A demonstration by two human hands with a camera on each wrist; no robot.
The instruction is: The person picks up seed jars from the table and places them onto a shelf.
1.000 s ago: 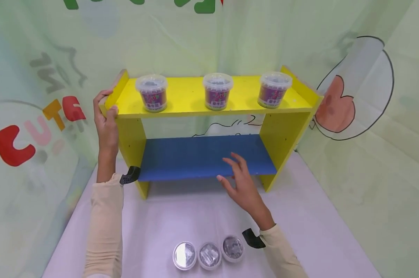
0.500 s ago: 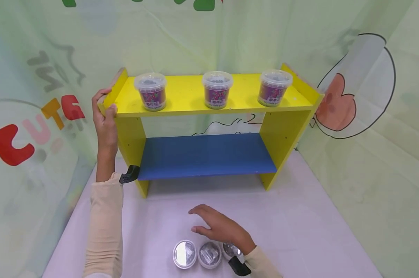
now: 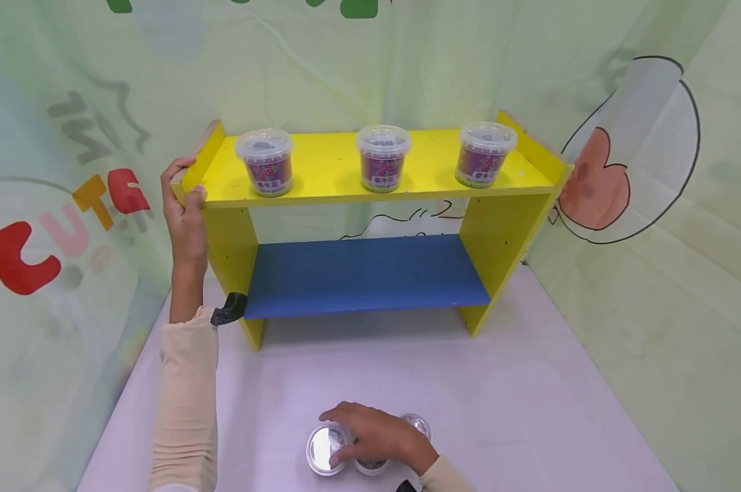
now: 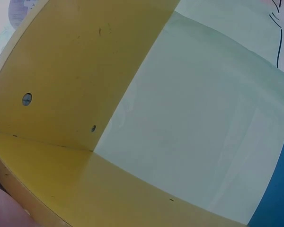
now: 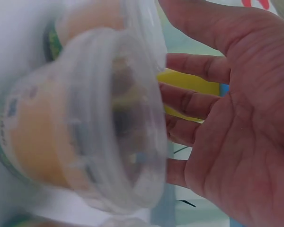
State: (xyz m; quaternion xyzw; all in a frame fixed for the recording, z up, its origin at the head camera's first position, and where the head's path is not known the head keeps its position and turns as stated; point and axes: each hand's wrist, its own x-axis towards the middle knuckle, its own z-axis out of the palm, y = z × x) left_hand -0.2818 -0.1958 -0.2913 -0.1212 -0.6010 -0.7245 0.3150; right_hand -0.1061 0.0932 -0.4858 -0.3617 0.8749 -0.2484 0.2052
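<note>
**Right hand over the row of tubs, left hand on the shelf's corner**

The right hand (image 3: 376, 437) lay over a row of three small lidded tubs standing at the near edge of the white counter (image 3: 530, 410). Its fingers (image 3: 340, 417) were curved down across the middle tub (image 3: 370, 466), which was almost wholly hidden beneath the palm, and the fingertips reached onto the clear lid of the left tub (image 3: 322, 449). The right tub (image 3: 418, 424) showed only as a sliver of lid behind the knuckles. In the right wrist view the palm (image 5: 236, 118) was cupped close against a tub's clear lid (image 5: 118, 123), the fingers bent toward it; whether they had actually closed round the tub could not be told, as the view was blurred and the gap between palm and lid was unclear.

The left hand (image 3: 186, 205) was grasping the top left corner of the yellow shelf unit (image 3: 506, 225), with fingers curled over the raised side panel and the thumb on the front edge. The left wrist view showed only the yellow underside and side panel (image 4: 61, 94) at close range.

On the yellow top board stood three purple-labelled tubs with clear lids, well apart: one left (image 3: 264, 162), one centre (image 3: 383, 158), one right (image 3: 485, 154). The blue lower board (image 3: 364, 273) sat between the yellow sides.
</note>
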